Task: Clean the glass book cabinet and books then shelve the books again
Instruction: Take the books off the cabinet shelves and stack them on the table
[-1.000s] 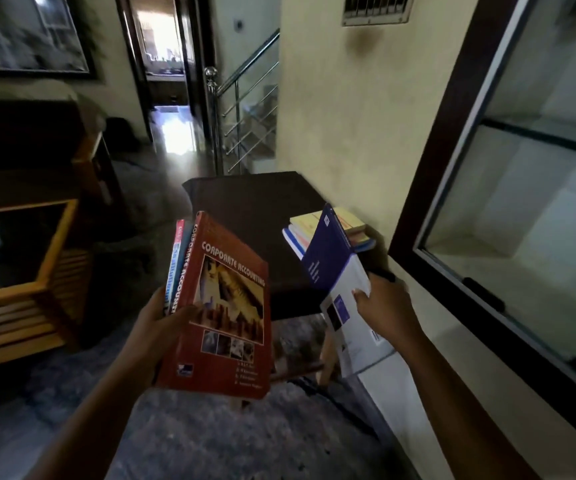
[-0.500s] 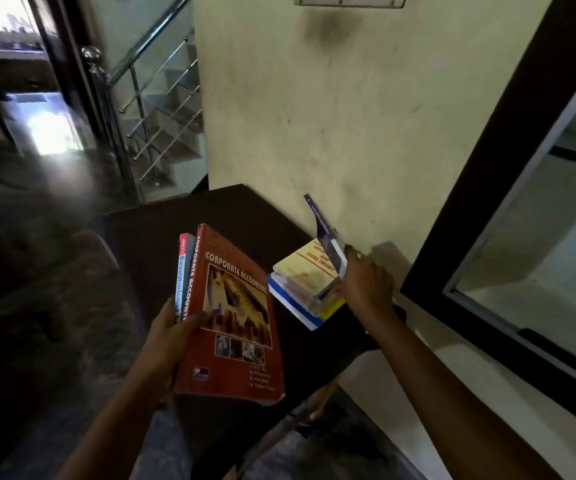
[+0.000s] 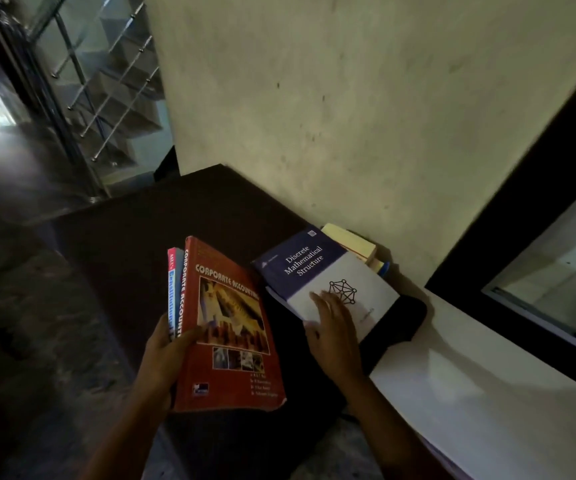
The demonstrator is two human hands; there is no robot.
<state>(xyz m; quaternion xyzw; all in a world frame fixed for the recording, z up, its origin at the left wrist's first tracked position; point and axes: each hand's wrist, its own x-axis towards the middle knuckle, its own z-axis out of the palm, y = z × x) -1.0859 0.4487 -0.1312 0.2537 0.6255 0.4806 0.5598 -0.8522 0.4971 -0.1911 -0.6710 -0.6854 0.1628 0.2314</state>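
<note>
Left hand (image 3: 167, 355) clamped on Corporate Accounting book (image 3: 231, 323) plus thin book (image 3: 172, 289) behind it, above tabletop (image 3: 175, 216) | right hand (image 3: 335, 337) flat, fingers straight, on Discrete Mathematical Structure book (image 3: 317, 271) | that book topped stack (image 3: 352, 242) tight against wall (image 3: 348, 116), near cabinet frame (image 3: 536, 161) | tabletop surface showed beyond books to far edge

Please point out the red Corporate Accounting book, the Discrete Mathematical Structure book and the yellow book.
Corporate Accounting book (image 3: 234, 306), head view, on the cover picture.
Discrete Mathematical Structure book (image 3: 302, 263), head view, on the blue title band.
Yellow book (image 3: 348, 241), head view, on its cover.
</note>
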